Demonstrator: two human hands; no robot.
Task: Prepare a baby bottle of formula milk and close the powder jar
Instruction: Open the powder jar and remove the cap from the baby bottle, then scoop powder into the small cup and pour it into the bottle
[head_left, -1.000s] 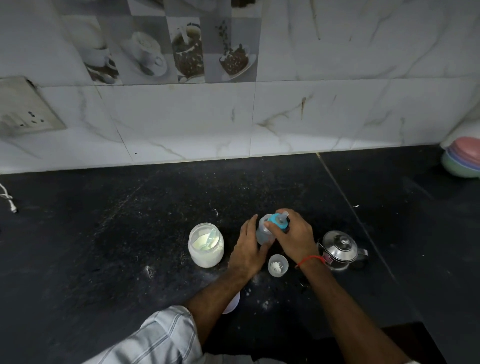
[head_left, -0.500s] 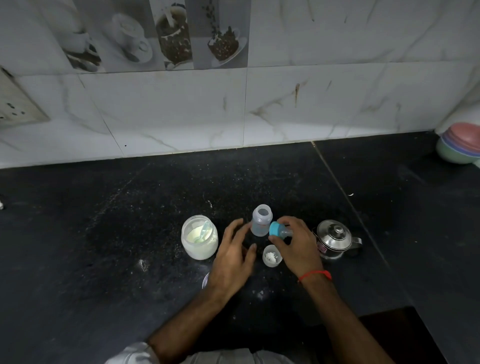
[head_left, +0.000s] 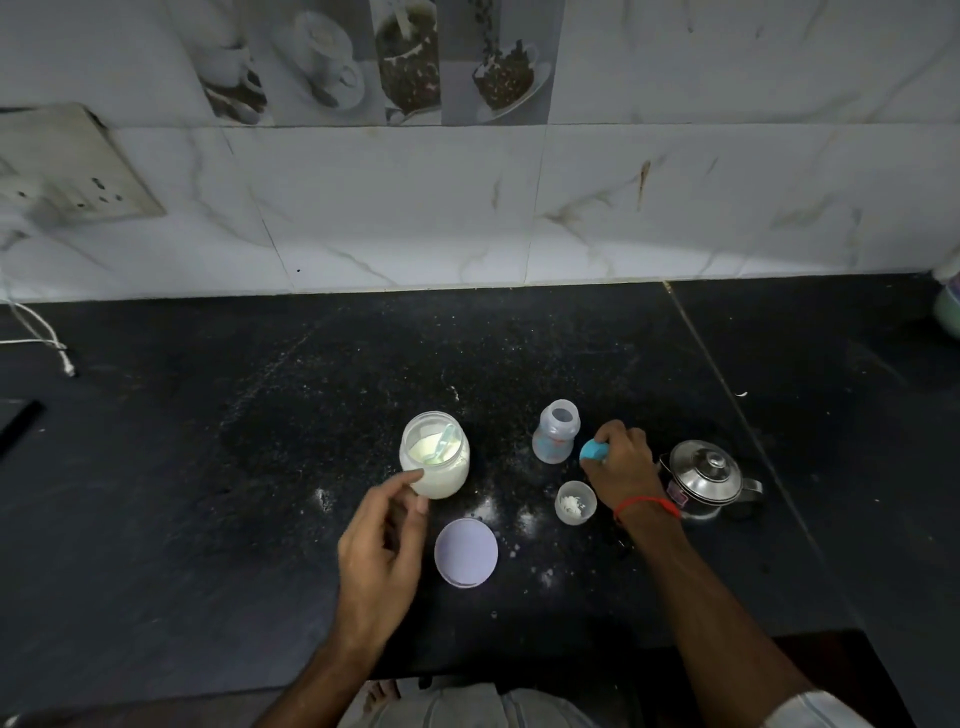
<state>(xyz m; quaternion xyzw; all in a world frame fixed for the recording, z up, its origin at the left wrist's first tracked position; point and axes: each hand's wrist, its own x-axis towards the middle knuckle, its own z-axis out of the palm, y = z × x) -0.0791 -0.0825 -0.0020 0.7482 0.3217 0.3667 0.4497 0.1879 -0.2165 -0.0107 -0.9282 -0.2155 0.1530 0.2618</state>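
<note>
An open glass powder jar holds white powder and a pale scoop. My left hand reaches up to its near side, thumb and fingertips touching the glass. The jar's round lilac lid lies flat on the black counter just in front of the jar. The small baby bottle stands uncapped and upright. To its right, my right hand is closed on the blue teat cap, low near the counter. A clear bottle cover with a little powder in it sits below the cap.
A steel kettle stands right of my right hand. Spilled powder dots the counter between jar and bottle cover. A socket plate and a white cord are at far left. Stacked bowls sit at the right edge.
My right hand took the blue teat cap off the bottle and carried it right and down. My left hand left the bottle and moved left to the powder jar.
</note>
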